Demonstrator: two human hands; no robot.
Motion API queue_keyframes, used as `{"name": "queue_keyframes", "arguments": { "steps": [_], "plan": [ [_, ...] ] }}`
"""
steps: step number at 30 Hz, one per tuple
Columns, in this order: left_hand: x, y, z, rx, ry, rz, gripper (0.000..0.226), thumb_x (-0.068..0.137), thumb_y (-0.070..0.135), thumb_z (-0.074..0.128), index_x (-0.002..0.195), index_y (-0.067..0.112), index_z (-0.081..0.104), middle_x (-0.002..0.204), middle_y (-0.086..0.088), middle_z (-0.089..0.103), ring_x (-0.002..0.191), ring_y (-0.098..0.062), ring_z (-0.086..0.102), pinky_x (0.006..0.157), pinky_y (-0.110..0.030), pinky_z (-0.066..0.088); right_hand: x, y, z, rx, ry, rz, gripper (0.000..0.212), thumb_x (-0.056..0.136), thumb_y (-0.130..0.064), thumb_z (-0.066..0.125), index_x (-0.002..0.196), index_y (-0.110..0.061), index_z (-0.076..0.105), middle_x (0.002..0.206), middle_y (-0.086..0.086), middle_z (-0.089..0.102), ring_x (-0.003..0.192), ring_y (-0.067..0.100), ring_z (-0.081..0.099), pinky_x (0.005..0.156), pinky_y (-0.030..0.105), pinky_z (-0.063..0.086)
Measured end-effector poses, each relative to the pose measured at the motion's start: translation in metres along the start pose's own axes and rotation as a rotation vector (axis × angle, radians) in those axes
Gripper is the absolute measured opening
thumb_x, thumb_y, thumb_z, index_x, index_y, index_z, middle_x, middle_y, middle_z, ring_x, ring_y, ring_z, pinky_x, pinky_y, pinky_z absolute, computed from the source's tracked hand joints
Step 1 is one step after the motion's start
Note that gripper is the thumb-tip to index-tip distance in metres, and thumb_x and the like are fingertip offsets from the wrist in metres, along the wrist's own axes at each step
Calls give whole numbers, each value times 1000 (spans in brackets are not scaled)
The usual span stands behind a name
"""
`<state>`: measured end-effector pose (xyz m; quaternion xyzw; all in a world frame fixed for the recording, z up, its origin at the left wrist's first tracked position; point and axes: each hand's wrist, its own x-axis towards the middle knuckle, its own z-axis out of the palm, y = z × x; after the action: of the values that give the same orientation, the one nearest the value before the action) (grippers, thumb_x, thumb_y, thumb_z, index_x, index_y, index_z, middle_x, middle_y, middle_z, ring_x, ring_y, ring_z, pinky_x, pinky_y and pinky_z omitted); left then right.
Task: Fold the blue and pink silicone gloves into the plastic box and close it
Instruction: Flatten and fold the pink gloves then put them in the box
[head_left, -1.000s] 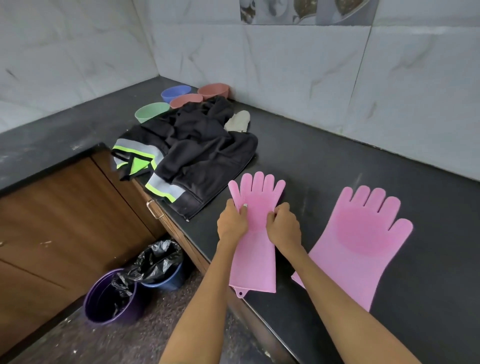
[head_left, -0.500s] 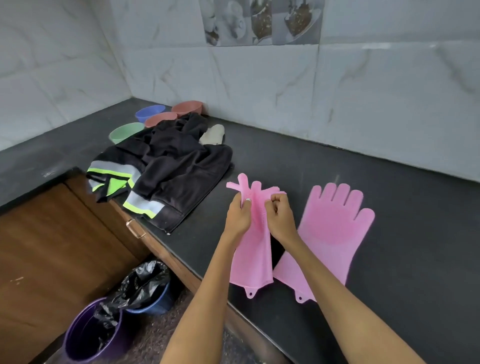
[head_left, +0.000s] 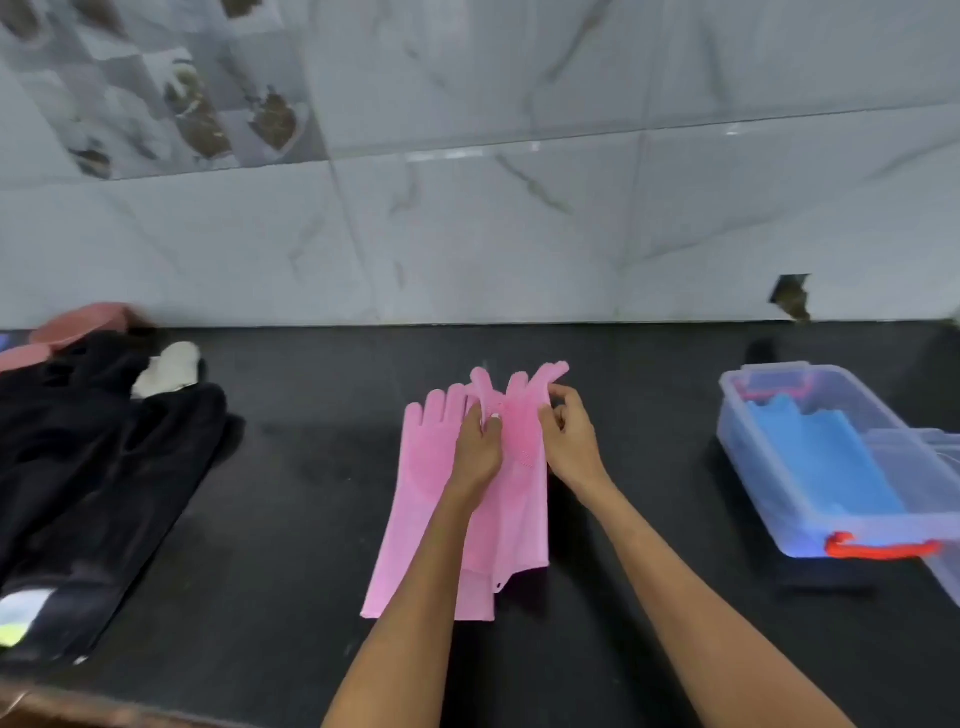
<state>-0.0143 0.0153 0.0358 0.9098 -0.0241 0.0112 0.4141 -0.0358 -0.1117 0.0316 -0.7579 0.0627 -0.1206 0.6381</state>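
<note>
Two bare arms reach over a black stone counter (head_left: 311, 467). In the middle of it lie two soft pink silicone gloves, one partly on top of the other. The lower pink glove (head_left: 421, 467) lies flat with its fingers pointing at the wall. The upper pink glove (head_left: 519, 467) lies over its right side, and its finger end is lifted a little off the counter.

The left hand (head_left: 475, 447) pinches the upper glove near the palm, with thumb and fingertips pressed together on the pink rubber. The right hand (head_left: 569, 436) pinches the same glove on its right edge, just under the fingers, and its own fingers are curled shut on it too. The two hands are close, with only a strip of bumpy pink palm between them.

Well to the right stands a clear plastic box with a red handle clip (head_left: 810, 519) at its near end — it is open. Inside it lies a blue silicone glove (head_left: 826, 457), flat along the bottom. A clear plastic lid (head_left: 930, 467) leans over the box's right side.

On the left side of the counter lies a heap of black cloth (head_left: 93, 467) with a grey and yellow-green stripe at its near corner. A small whitish thing (head_left: 169, 366) rests on it — too blurry to tell what it is. Behind the cloth sit pink round bowls (head_left: 83, 319). The wall is pale marble tile (head_left: 467, 234).
</note>
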Motion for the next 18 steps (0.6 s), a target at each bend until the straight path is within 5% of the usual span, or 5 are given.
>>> {"name": "queue_keyframes", "arguments": {
  "steps": [4,7,11,14,18],
  "plan": [
    [-3,8,24,25,-77,11,40,101,23,38,138,10,43,140,-10,45,132,-28,38,107,-27,28,-7,23,-38,-101,49,94,20,94,-19,43,114,-20,47,82,2,56,68,13,51,61,25,43],
    [-4,9,40,-7,-186,-31,41,103,22,33,141,6,37,144,-11,43,134,-30,41,112,-41,35,-14,36,-57,-142,72,174,23,95,-18,42,118,-17,45,82,-3,59,70,10,57,59,24,48],
    [-16,11,53,-124,-172,-88,40,101,15,37,139,5,41,136,-10,53,123,-28,51,103,-36,41,-13,40,-75,-330,34,240,23,95,-16,45,118,-11,47,74,-6,49,70,10,53,67,30,51],
    [-20,6,54,-102,-116,-98,32,97,14,46,128,6,50,124,-10,62,110,-29,58,87,-31,43,-11,35,-83,-537,-63,264,22,96,-19,45,117,-13,46,89,1,57,80,17,58,71,33,55],
    [-23,2,51,31,-29,-98,29,95,22,54,119,5,52,115,-11,64,103,-29,61,86,-37,48,-14,33,-81,-711,-99,281,27,96,-22,47,122,-14,44,108,7,62,76,17,59,70,29,51]
  ]
}}
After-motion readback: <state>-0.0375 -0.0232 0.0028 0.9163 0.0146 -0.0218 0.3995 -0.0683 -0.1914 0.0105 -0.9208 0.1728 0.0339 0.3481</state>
